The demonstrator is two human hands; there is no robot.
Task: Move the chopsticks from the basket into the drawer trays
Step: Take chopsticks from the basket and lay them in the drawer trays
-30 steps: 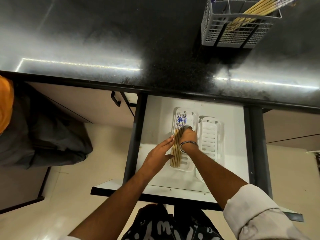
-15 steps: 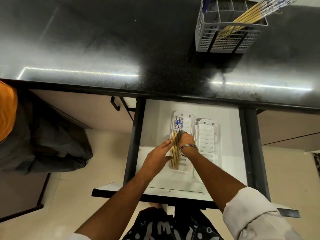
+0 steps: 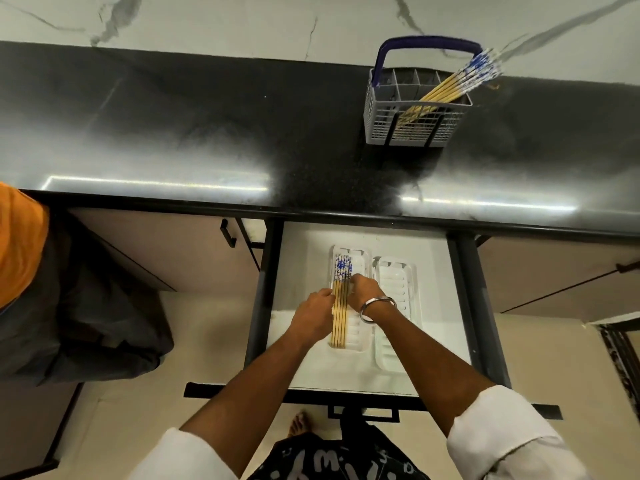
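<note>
Both hands are down in the open drawer (image 3: pixel 301 258), squaring up a bundle of chopsticks (image 3: pixel 340 306) that lies lengthwise in the left tray (image 3: pixel 358 258), blue-patterned ends toward the counter side. The left hand (image 3: pixel 311 315) presses against the bundle's left flank with fingers held together; the right hand (image 3: pixel 365 294) curls in from the other side — it looks like a nudge to line the sticks up, not a pinch, though I cannot tell how the fingertips sit. The right tray (image 3: pixel 398 282), just beside, holds nothing. More chopsticks (image 3: pixel 453 86) lean in the basket (image 3: pixel 408 129) near the counter's (image 3: pixel 207 133) back edge — so the job seems partway done.
</note>
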